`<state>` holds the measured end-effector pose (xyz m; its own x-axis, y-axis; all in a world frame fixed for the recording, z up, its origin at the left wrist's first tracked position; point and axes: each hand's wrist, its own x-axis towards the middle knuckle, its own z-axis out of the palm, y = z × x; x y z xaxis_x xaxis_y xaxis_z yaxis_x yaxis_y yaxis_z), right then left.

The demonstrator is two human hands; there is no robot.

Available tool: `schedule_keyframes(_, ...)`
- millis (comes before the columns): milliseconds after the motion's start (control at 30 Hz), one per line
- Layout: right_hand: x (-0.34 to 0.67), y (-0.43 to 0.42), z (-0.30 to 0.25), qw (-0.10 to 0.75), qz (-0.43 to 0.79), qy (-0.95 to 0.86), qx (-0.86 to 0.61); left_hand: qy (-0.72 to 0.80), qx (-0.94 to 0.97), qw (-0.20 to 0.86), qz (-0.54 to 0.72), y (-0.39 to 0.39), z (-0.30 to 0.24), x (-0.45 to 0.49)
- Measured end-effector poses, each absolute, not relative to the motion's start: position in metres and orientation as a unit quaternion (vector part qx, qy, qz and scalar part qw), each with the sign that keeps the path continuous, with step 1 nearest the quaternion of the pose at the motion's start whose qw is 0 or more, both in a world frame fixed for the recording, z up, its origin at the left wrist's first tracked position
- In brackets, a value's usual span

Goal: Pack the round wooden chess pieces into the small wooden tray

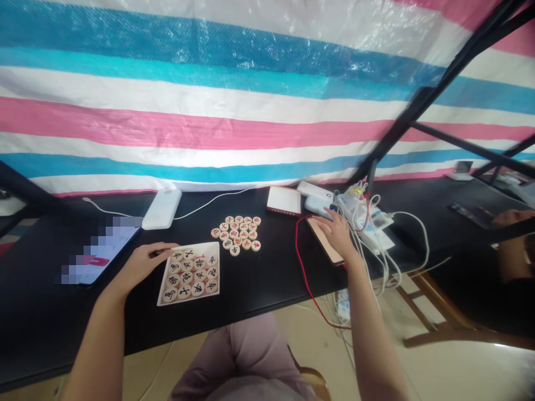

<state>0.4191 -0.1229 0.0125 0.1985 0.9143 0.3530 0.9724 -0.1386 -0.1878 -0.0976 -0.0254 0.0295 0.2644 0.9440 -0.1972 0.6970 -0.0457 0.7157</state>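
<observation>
My left hand (147, 262) has its fingers closed on the upper left corner of a shallow white box (211, 249). Rows of round xiangqi pieces (186, 277) with black characters fill most of that box. Just beyond it, a cluster of loose xiangqi pieces (234, 234), mostly with red characters and a few with black, lies flat on the black table (259, 278). My right hand (337, 233) has its fingers spread over a tan phone-like slab (320, 236); whether they touch it cannot be told. Its fingertips are near a pale blue power bank (316, 205).
A phone (106, 253) lies at left beside a white power bank (162, 209). Another white box (284, 200) sits at the back. Tangled white cables (378, 245) and a red cable (297, 245) run near my right arm. Another person's arm (514, 256) is at far right.
</observation>
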Motion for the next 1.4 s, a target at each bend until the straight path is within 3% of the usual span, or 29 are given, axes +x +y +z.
schedule_keyframes(233,0.446,-0.14,0.0,0.265,-0.025,-0.633,-0.727,0.58,0.709,0.366,0.163,-0.025,0.031,-0.098)
schedule_keyframes(400,0.454,-0.166,-0.004,0.337,0.077,-0.615,-0.709,0.581,0.714,0.354,0.165,-0.023,0.028,-0.099)
schedule_keyframes(733,0.449,-0.21,-0.002,0.389,0.312,-0.542,-0.677,0.587,0.709,0.359,0.155,-0.021,0.025,-0.101)
schedule_keyframes(1033,0.454,-0.207,-0.016,0.405,0.273,-0.54,-0.685,0.589,0.714,0.343,0.16,-0.022,0.027,-0.098)
schedule_keyframes(1400,0.45,-0.204,-0.022,0.367,0.18,-0.553,-0.726,0.593,0.706,0.35,0.165,-0.024,0.028,-0.097)
